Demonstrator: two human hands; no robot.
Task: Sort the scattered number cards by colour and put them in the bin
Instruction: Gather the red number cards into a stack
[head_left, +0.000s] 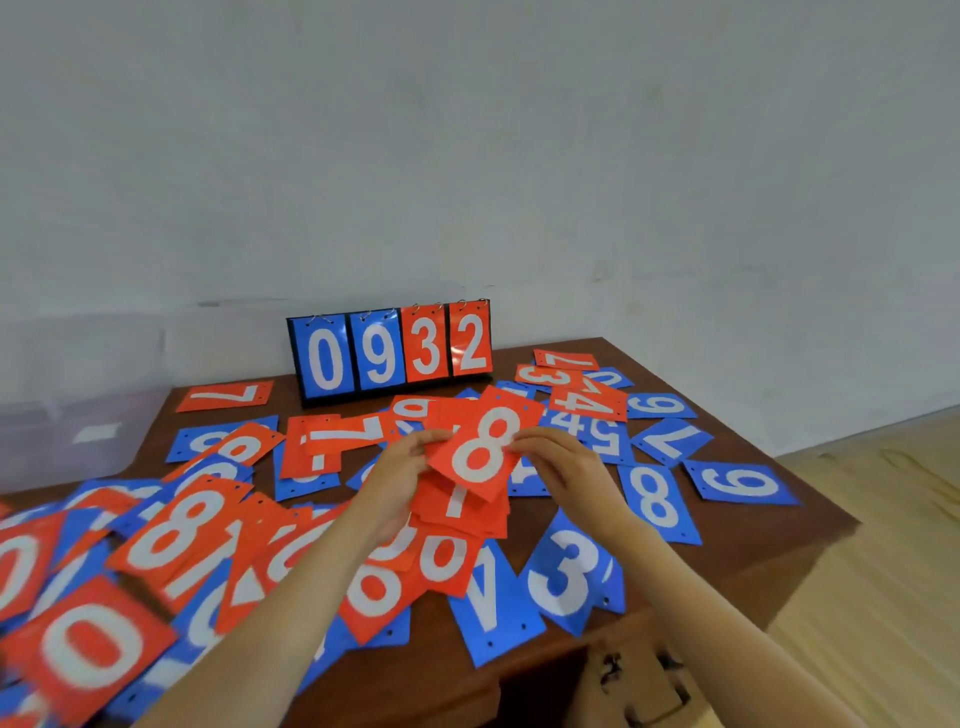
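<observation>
Just before the scoreboard (389, 353) reading 0932, left hand (397, 470) and right hand (563, 467) each pinch the red card (483, 447) marked 8. Left grip also holds the red stack (462, 514) beneath.

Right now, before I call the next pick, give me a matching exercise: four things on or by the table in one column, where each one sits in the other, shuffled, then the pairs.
Things
1. red 8 card
2. scoreboard
3. clear bin
4. blue 3 card

Places
A. standing upright at the far edge of the table
B. lying flat near the table's front edge
C. held between the left hand and the right hand
D. beside the table, on the left

Pairs: 1-C, 2-A, 3-D, 4-B
</observation>
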